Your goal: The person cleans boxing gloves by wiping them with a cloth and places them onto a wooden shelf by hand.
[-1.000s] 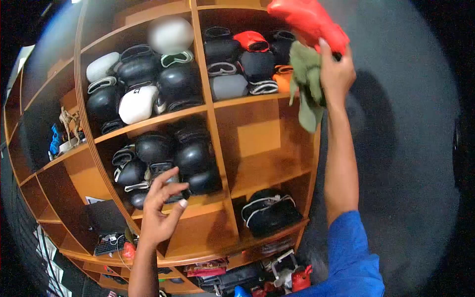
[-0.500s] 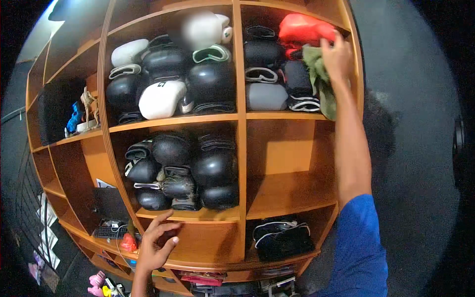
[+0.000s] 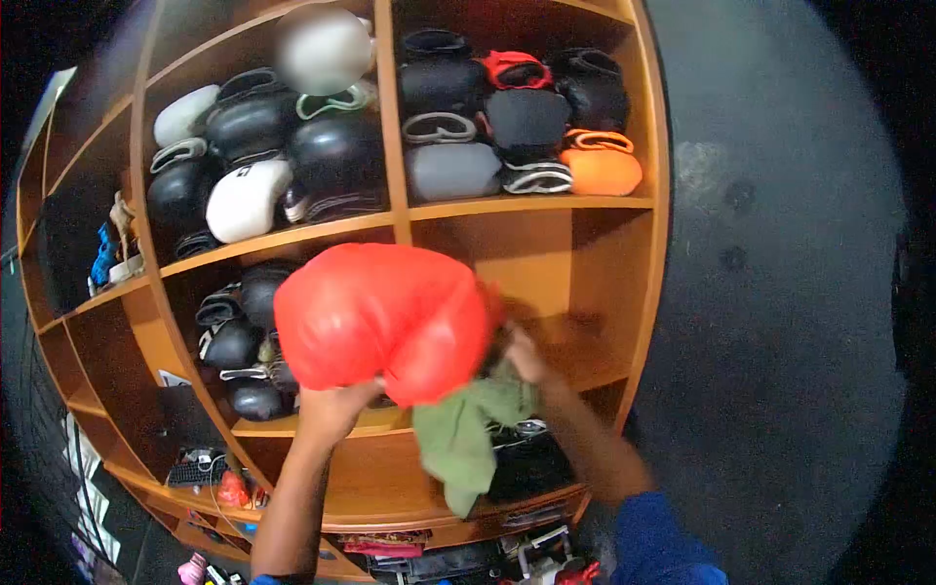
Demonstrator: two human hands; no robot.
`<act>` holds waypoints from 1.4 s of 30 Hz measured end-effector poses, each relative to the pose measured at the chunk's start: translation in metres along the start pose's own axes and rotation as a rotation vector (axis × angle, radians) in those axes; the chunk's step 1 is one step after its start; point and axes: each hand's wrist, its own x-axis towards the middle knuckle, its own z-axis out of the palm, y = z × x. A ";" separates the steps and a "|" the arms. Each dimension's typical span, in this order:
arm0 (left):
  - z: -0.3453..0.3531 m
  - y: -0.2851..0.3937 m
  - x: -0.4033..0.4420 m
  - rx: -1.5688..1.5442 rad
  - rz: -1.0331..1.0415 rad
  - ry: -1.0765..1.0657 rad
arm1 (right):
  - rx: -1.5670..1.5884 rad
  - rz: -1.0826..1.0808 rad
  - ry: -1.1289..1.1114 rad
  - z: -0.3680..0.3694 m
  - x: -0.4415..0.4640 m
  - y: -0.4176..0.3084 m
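A red boxing glove [image 3: 385,312] is held up in front of the shelves, its cuff end toward the right. My left hand [image 3: 336,408] grips it from below, thumb against the red surface and the other fingers hidden behind. At the cuff end, my right hand [image 3: 526,359] is slightly smeared by motion and closed on a green cloth [image 3: 463,444], which hangs down below the glove. Whether the right fingers also hold the cuff I cannot tell.
Black gloves [image 3: 336,151], a white glove [image 3: 249,200], a grey glove [image 3: 453,173] and an orange glove [image 3: 603,171] are stacked in the wooden shelf unit [image 3: 526,205]. A black bag [image 3: 531,466] lies in a lower compartment. A dark wall [image 3: 780,341] stands at the right.
The red glove and green cloth have come off the upper right shelf, down and left. My left hand has risen and taken hold of the glove. An orange glove now shows on that shelf.
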 end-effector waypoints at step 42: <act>-0.112 -0.002 -0.126 0.337 0.122 0.002 | -0.956 -0.383 -0.025 0.057 -0.092 -0.232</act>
